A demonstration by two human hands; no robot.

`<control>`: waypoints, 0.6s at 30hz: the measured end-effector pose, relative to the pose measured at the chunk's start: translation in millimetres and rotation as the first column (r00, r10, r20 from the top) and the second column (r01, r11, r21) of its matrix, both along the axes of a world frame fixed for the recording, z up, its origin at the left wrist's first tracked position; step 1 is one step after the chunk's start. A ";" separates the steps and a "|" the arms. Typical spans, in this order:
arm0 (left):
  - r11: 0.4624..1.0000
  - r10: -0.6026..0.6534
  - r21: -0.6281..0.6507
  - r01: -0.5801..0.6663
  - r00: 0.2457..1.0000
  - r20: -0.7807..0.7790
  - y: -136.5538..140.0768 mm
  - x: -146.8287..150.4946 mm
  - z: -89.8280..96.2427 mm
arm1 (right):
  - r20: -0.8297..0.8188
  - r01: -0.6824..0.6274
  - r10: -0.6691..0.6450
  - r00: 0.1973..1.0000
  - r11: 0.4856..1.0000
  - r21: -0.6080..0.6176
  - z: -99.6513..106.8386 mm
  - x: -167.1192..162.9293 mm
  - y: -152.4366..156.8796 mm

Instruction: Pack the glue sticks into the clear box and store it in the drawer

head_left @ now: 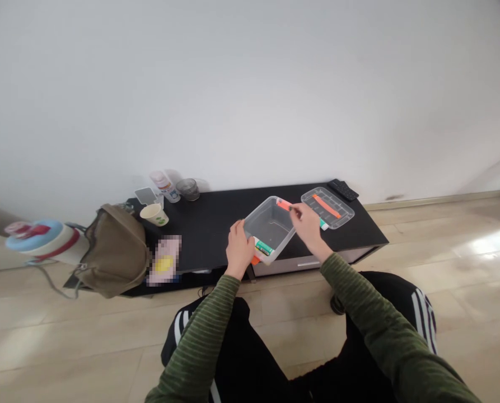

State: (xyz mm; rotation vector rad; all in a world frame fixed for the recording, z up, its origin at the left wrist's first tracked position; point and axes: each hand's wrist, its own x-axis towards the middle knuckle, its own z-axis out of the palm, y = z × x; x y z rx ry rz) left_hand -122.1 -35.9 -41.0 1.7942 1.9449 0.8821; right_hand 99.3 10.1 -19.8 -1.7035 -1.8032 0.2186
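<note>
A clear plastic box (270, 221) without its lid is tilted over the black cabinet top. My left hand (238, 249) is closed around its left side, near a green and white label (263, 247) on the near wall. Part of an orange latch shows below that hand. My right hand (306, 224) pinches at the orange latch (282, 204) on the box's far right edge; its fingertips are partly hidden. Just right of this hand, the clear lid (336, 210) with an orange handle lies on the cabinet. A small green and white piece (323, 224) shows at the lid's near edge.
The black cabinet (216, 224) stands against a white wall. On its left are a paper cup (154, 215), a spray can (166, 186), a dark glass bowl (188, 189), a brown bag (117, 252) and a bottle (48, 240). A black remote (342, 189) lies far right.
</note>
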 end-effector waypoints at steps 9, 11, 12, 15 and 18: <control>1.000 0.005 0.008 -0.005 1.000 0.006 0.3 1.1 0.5 | 0.255 0.247 -0.163 0.953 0.906 -0.344 -67.4 82.8 7.2; 1.000 0.008 0.005 -0.008 1.000 0.007 0.1 1.2 0.7 | 0.323 0.245 -0.117 0.939 0.887 -0.391 -77.8 79.3 5.3; 1.000 0.010 0.004 -0.010 1.000 0.008 0.0 1.3 0.7 | 0.348 0.249 -0.104 0.932 0.881 -0.403 -81.3 76.7 4.4; 1.000 0.010 0.007 -0.010 1.000 0.007 0.1 1.7 0.2 | 0.393 0.255 -0.083 0.916 0.876 -0.410 -86.7 70.9 3.0; 1.000 0.009 0.010 -0.009 1.000 0.004 1.4 2.3 -0.4 | 0.374 0.248 -0.090 0.923 0.883 -0.398 -87.2 73.1 3.5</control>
